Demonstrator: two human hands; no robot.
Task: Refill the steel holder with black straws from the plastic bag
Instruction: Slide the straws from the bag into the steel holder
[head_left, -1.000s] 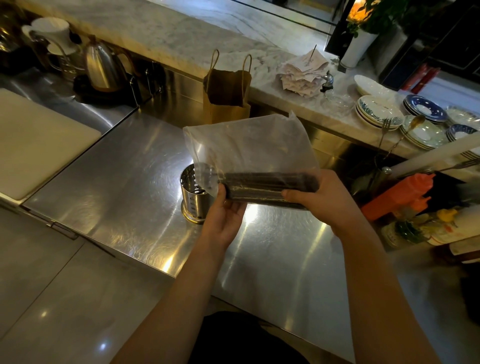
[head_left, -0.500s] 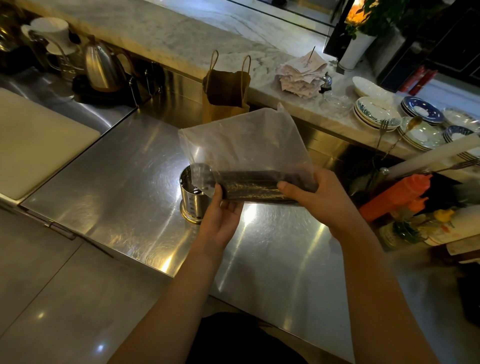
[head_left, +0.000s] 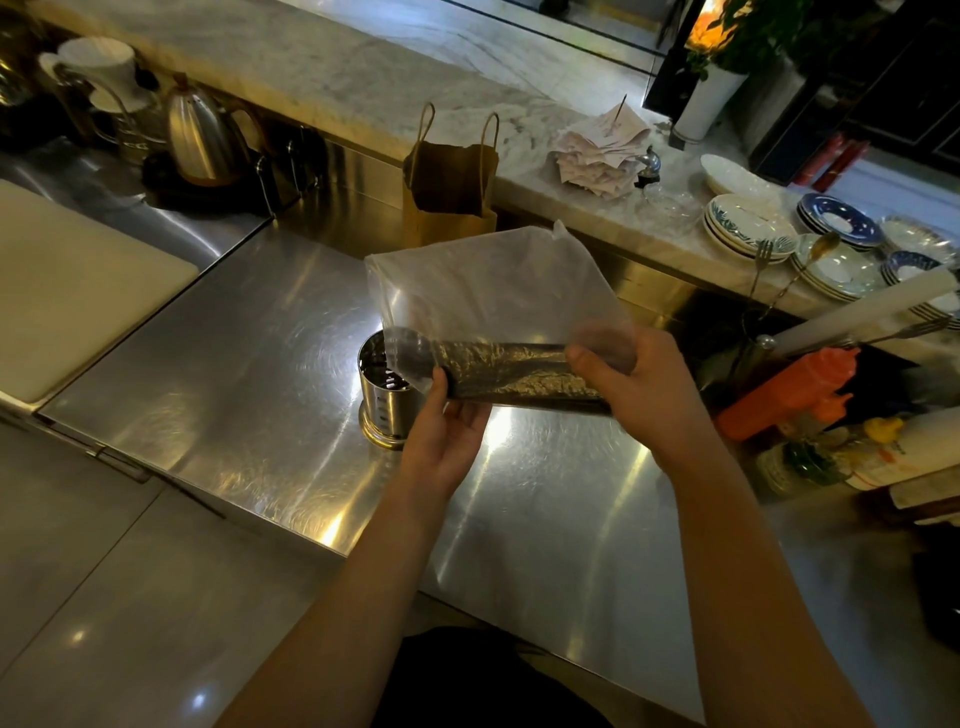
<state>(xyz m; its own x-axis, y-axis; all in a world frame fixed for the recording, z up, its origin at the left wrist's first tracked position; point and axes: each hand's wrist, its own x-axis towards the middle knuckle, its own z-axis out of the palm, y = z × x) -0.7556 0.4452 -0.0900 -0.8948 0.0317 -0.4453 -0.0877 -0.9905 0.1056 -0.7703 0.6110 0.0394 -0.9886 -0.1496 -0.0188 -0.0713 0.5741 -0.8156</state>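
A clear plastic bag (head_left: 493, 291) is held above the steel counter (head_left: 249, 395). A bundle of black straws (head_left: 511, 375) lies crosswise along its bottom. My left hand (head_left: 447, 431) grips the bag at the bundle's left end. At the right end my right hand (head_left: 639, 384) is closed over bag and straws. Just left of the bag stands the round steel holder (head_left: 382, 410), its top partly hidden behind the bag's corner. Something dark shows inside it.
A brown paper bag (head_left: 449, 208) stands behind the holder. A kettle (head_left: 200, 137) and a white board (head_left: 67, 280) sit at the left. Stacked plates (head_left: 748, 228), an orange squeeze bottle (head_left: 784, 395) and other bottles crowd the right.
The bag with the straw bundle has shifted slightly left and down, toward the holder, with both hands still on it. The holder has not moved.
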